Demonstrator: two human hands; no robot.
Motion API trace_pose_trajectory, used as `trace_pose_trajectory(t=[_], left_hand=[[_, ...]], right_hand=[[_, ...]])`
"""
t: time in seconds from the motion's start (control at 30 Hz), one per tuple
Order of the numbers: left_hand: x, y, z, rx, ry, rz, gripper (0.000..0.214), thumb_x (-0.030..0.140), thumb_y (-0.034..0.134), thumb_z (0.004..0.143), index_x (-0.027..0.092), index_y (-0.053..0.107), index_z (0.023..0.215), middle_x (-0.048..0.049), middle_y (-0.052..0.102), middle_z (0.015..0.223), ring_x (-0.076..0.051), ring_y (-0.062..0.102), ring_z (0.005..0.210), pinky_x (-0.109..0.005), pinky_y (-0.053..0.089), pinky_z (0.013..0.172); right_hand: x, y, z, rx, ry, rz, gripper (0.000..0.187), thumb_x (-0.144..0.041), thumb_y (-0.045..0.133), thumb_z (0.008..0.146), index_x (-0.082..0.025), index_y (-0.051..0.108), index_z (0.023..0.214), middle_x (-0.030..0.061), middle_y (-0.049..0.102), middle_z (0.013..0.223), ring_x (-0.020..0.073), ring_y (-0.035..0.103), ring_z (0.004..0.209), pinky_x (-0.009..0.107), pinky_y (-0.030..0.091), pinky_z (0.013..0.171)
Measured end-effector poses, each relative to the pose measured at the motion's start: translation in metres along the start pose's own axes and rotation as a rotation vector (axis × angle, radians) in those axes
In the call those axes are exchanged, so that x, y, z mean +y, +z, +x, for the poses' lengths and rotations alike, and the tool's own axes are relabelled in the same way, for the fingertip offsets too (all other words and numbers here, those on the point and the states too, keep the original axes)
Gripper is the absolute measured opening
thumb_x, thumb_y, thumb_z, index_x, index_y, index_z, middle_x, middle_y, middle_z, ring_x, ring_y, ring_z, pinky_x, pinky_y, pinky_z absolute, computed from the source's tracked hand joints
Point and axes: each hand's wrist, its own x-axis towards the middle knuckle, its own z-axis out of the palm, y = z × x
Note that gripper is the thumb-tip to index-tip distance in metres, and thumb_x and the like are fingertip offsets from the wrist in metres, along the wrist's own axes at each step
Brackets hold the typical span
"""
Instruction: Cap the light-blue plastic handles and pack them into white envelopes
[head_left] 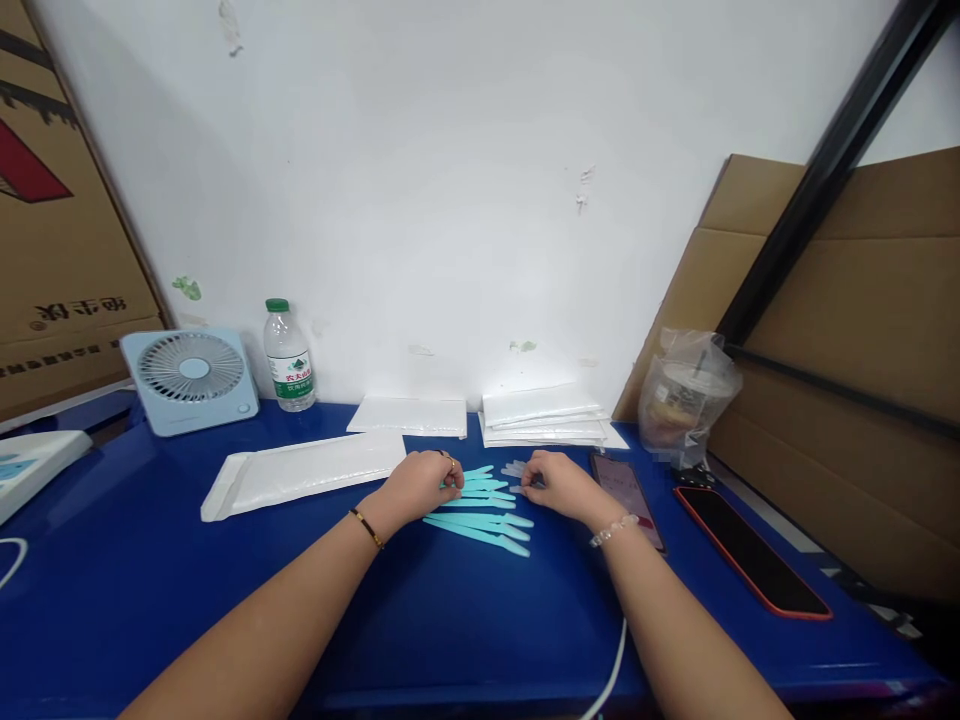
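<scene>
Grip: the left hand (431, 485) draws thumb and fingers close together at the slender turquoise plastic sticks (495, 519); the right hand (555, 482) is similarly narrow at the small translucent plastic pieces (513, 468) just beside them. Whether either pinches a piece cannot be told. The sticks, loose and close-lying, could scatter if a finger brushes neighbours. They lie fanned on the glossy blue table (465, 630), slim, with paler right-hand ends. Outward: a white padded envelope (307, 472), left.
</scene>
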Motion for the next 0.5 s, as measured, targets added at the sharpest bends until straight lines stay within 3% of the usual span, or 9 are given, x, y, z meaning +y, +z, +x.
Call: trace_pose_trajectory(t=[0.23, 0.5], left_hand=[[0.004, 0.003, 0.002, 0.018, 0.007, 0.130, 0.012, 0.024, 0.057, 0.075, 0.024, 0.068, 0.076, 0.0010, 0.068, 0.080, -0.017, 0.059, 0.076, -0.027, 0.036, 0.068], [0.003, 0.005, 0.002, 0.005, -0.092, 0.060, 0.008, 0.027, 0.059, 0.074, 0.021, 0.064, 0.071, 0.0004, 0.067, 0.073, -0.015, 0.058, 0.069, -0.024, 0.036, 0.057]], right_hand=[[-0.003, -0.006, -0.003, -0.047, -0.002, 0.044, 0.009, -0.014, 0.058, 0.071, -0.017, 0.064, 0.065, 0.0027, 0.062, 0.075, 0.0136, 0.055, 0.065, 0.022, 0.039, 0.059], [-0.008, -0.011, -0.004, -0.126, 0.050, 0.133, 0.010, -0.011, 0.056, 0.073, -0.016, 0.064, 0.068, 0.0030, 0.063, 0.074, 0.0136, 0.056, 0.065, 0.023, 0.039, 0.058]])
